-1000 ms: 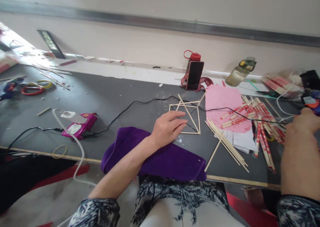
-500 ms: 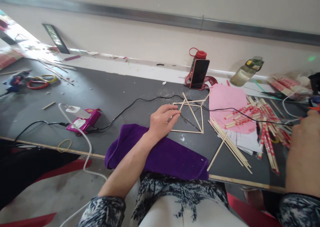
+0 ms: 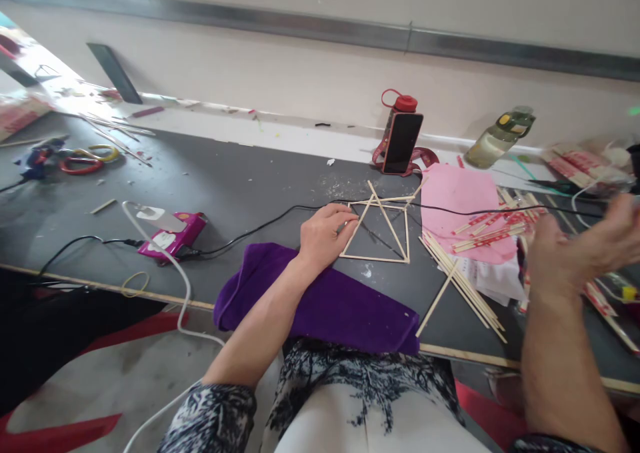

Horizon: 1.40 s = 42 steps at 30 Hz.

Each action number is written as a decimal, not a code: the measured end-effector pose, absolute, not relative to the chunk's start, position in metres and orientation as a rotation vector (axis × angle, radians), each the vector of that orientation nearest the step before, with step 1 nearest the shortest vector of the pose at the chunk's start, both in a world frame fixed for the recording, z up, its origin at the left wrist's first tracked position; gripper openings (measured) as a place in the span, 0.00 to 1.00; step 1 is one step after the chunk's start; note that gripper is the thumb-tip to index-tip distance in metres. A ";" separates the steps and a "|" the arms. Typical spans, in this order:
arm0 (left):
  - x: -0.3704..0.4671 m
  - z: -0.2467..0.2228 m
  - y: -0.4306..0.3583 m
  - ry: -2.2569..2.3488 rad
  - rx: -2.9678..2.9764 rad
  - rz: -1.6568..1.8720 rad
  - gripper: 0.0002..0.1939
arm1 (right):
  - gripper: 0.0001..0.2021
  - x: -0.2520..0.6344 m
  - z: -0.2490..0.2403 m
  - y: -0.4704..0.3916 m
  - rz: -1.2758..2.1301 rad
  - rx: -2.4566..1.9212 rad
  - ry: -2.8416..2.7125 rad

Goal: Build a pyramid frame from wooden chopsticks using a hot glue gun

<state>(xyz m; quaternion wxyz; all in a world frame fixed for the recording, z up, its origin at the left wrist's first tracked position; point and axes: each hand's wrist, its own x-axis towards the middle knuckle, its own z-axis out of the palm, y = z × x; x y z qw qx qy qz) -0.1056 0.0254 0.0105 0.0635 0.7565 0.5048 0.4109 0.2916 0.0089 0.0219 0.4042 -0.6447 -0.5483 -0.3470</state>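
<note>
My left hand [image 3: 326, 237] rests on the left side of a frame of thin wooden sticks [image 3: 375, 260]. Thumb and fingers close around one of its upright sticks. The frame lies on the grey table, with two sticks crossing near its top. Off to the right, my right hand [image 3: 583, 250] is raised over bundles of chopsticks in red-and-white wrappers [image 3: 490, 230]. Its fingers are spread, slightly blurred, and partly cut off by the picture's edge. A black cord [image 3: 465, 212] runs across the frame and on behind this hand.
Loose sticks [image 3: 463, 290] lie right of the frame, beside pink paper [image 3: 457, 186]. A purple cloth [image 3: 345, 313] lies under my left forearm. A phone [image 3: 403, 143] leans on a red-capped bottle; a second bottle [image 3: 500, 140] tilts by the wall. A magenta power strip [image 3: 175, 236] sits left.
My right hand has moved inward from the right edge and its fingers now show spread. The black cord has been pulled straighter. My left hand keeps its place on the frame.
</note>
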 end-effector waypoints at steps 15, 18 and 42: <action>-0.098 0.003 0.024 1.591 2.309 0.837 0.15 | 0.13 0.196 0.000 -0.018 0.212 -1.558 -1.833; -0.095 0.002 0.020 1.664 2.405 0.820 0.15 | 0.16 0.187 -0.002 -0.008 0.365 -1.531 -1.766; -0.091 0.002 0.002 1.592 2.531 0.995 0.12 | 0.10 0.157 0.056 0.002 1.141 -1.174 -1.183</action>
